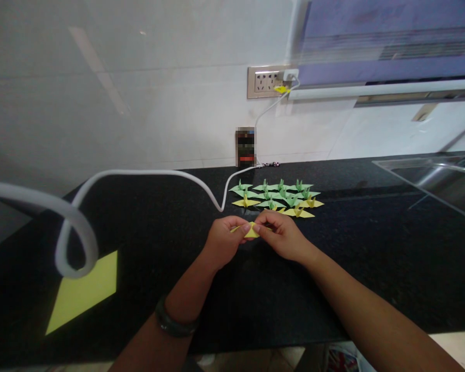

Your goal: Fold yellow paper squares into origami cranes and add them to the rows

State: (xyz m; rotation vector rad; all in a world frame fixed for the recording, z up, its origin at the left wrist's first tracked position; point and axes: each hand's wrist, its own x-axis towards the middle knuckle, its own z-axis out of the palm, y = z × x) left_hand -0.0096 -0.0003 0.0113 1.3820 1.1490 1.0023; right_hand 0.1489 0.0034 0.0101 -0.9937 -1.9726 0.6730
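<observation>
Wall (158, 119), pale and glossy, rising behind the crane group (282, 193). Countertop (163, 217), black, running under the crane group and out to both sides; probably handy as a flat, firm base for paper. Purplish panel (372, 31) above and right of the crane group, blurred, type unclear. White cable (151, 172) looping in from far left of the crane group, reaching just behind its left end; likely routed round the side to stay off the cranes.

Left hand (227, 238) just nearer than the crane group's left end, pinching. Right hand (282, 235) just nearer than its middle, pinching too, partly covering the closest yellow crane in view. Yellow sheet (91, 294) lying flat well left of the crane group and nearer, partly behind the cable loop; seemingly parked aside, handy for the left hand. Crane group itself, green and yellow, in tight rows beyond both hands, likely to save wings from the wrists.

Outlet (260, 82) above the crane group, plug in. Dark device (246, 147) propped behind its left end, pixelated. Folded yellow paper (251, 231) just nearer than the crane group, gripped between both hands, thumbs on top, close together; presumably for control of small folds.
</observation>
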